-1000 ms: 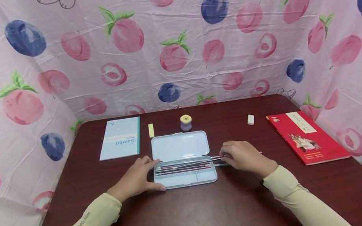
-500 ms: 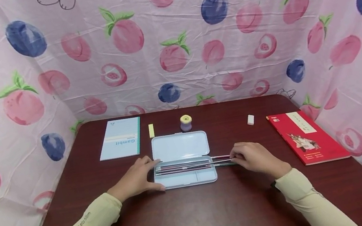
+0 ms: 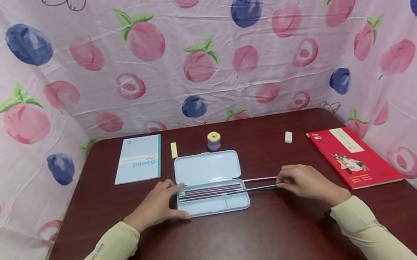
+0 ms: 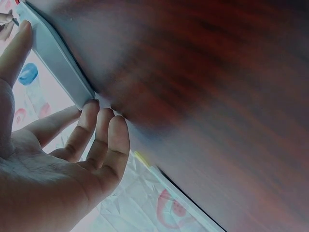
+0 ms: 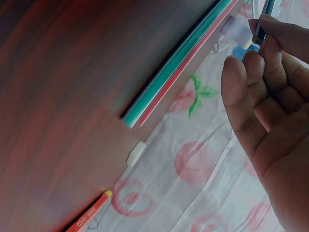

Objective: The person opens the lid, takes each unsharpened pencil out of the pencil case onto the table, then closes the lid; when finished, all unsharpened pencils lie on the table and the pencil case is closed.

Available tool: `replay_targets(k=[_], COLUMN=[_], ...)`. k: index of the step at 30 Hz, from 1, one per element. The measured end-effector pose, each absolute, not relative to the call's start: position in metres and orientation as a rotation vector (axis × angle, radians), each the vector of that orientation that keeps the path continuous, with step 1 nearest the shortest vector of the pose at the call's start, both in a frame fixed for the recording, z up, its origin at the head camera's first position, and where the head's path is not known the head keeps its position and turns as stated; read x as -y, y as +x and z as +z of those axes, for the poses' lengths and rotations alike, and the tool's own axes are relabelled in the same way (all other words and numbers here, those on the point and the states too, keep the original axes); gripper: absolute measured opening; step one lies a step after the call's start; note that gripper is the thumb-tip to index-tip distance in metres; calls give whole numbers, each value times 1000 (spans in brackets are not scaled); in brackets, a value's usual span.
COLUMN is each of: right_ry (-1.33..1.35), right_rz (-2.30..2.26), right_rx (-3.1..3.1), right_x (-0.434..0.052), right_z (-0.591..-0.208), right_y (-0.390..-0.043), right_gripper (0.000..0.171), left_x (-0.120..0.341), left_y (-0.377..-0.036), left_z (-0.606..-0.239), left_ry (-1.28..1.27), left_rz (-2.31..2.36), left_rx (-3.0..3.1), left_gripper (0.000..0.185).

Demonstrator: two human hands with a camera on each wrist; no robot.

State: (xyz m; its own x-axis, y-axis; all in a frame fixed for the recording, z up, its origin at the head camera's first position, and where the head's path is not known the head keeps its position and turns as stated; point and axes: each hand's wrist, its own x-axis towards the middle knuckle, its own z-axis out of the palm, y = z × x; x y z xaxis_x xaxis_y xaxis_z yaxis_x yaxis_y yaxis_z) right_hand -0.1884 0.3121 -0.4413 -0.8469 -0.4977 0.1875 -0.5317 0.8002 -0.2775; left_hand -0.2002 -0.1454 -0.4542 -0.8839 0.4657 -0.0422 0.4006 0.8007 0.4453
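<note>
The dark pencil (image 3: 243, 191) lies lengthwise, half inside the open pencil case (image 3: 213, 204) and half past its right end, its outer end pinched in the fingertips of the right hand (image 3: 304, 183). A second, reddish pencil (image 3: 258, 179) also sticks out of the case, just behind the first. The left hand (image 3: 157, 205) rests against the left end of the case, fingers relaxed and nearly straight, gripping nothing; the wrist view shows the fingertips (image 4: 89, 108) touching the case corner.

For a clean step, keep the pencil level with the tray and in line with its long slot, so that it does not drag the neighbouring pencils along. Keep the left hand steady against the case to stop it sliding on the desk (image 3: 228, 246).

Behind the case stand a small spool (image 3: 214, 141), a notebook (image 3: 139, 158) and a yellow eraser (image 3: 173, 150). A white eraser (image 3: 288, 137) and a red book (image 3: 351, 156) lie to the right.
</note>
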Motion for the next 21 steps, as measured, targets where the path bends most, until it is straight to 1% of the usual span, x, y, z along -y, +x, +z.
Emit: replay_targets(k=[21], right_ry=[842], right_rz=[593], right_rx=[2863], right_x=[-365], right_z=[-444], right_y=[-180], right_gripper=[19], left_x=[146], left_y=[-201], left_z=[-455], left_ry=[681], left_rz=[644], left_rx=[-2830], left_gripper=[100])
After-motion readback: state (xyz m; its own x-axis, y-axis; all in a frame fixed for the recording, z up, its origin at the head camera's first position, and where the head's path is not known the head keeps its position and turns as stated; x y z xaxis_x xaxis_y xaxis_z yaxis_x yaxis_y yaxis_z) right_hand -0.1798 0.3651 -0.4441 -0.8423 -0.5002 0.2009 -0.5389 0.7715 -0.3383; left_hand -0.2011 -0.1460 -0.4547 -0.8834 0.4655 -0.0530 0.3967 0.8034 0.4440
